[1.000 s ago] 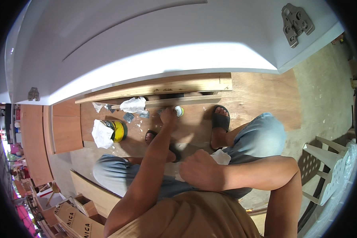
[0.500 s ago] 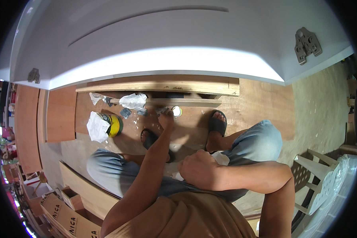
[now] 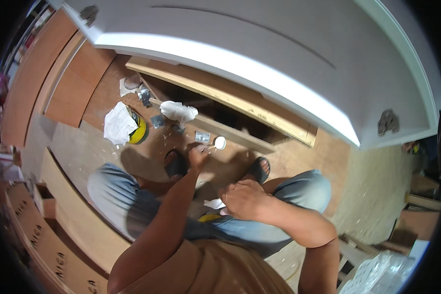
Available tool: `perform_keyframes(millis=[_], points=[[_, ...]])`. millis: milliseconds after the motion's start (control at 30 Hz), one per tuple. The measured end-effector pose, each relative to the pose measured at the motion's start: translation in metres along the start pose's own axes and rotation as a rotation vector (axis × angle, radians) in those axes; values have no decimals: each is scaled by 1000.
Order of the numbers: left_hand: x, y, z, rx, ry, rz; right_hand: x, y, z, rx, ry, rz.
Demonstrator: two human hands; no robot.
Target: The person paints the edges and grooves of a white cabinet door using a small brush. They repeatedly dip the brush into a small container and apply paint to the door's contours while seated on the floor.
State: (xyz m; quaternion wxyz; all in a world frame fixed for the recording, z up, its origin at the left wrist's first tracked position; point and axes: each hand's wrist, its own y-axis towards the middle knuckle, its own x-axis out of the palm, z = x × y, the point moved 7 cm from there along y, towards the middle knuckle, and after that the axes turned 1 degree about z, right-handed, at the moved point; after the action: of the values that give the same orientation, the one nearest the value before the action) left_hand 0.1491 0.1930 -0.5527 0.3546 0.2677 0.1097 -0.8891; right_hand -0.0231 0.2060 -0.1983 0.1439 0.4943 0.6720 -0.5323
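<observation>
My left hand point(image 3: 198, 157) is low over the floor between my feet, its fingers pinched on a thin pale stick point(image 3: 211, 146). The far end of that stick meets a small round container with a white top point(image 3: 220, 142). A shiny grey square piece point(image 3: 202, 137) lies just beyond my fingers. My right hand point(image 3: 244, 200) is closed in front of my lap, knuckles up. White cloth or paper point(image 3: 214, 204) sticks out from under it, and its fingertips are hidden. Something yellow point(image 3: 209, 217) shows below the cloth, too covered to name.
A large white panel with hinges point(image 3: 388, 122) spans the far side. Under it lie a wooden frame point(image 3: 240, 107) and a crumpled white cloth point(image 3: 179, 111). A yellow can point(image 3: 139, 131) with white paper stands left, near dark scraps point(image 3: 157, 121). Cardboard boxes point(image 3: 39, 235) sit lower left.
My view has turned, so the panel and frame now slant down to the right. My left hand has drawn back from the grey square piece. More yellow shows below my right hand.
</observation>
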Motion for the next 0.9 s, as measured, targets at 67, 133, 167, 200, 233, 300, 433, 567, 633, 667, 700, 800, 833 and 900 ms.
perform_keyframes(millis=[67,133,167,200,233,300,433,567,633,667,700,800,833,900], points=[[-12,6,-22,-93,-264,-25,-10,14,-7,-23,-57,-67],[-16,8,-38,-379,-697,-165,-5,31,-5,-45,-96,-69],[-24,0,-28,-550,-929,-296,-2,37,1,-42,-115,-60],[-40,-5,-16,-648,-1146,-412,-2,41,5,-43,-132,-52],[-62,-5,-14,-732,-1361,-512,-6,50,3,-63,-159,-39],[-129,16,-17,-51,-1023,-384,-12,65,-4,-74,-176,-62],[-239,31,39,-97,-1732,-310,-13,90,-6,-83,-193,-95],[-353,56,207,459,-1469,-101,-20,102,-6,-154,-201,-44],[-369,85,263,441,-1507,-48,-24,100,-2,-115,-216,-82],[-374,100,287,455,-1478,-15,-34,94,-6,-65,-245,-82],[-376,115,308,472,-1454,17,-36,94,-4,-56,-259,-67],[-368,165,346,504,-1245,78,-28,102,7,-85,-243,-30],[-360,180,357,472,-1228,107,-27,99,12,-81,-205,-34],[-356,198,379,391,-1113,156,-31,99,15,-68,-176,-53]])
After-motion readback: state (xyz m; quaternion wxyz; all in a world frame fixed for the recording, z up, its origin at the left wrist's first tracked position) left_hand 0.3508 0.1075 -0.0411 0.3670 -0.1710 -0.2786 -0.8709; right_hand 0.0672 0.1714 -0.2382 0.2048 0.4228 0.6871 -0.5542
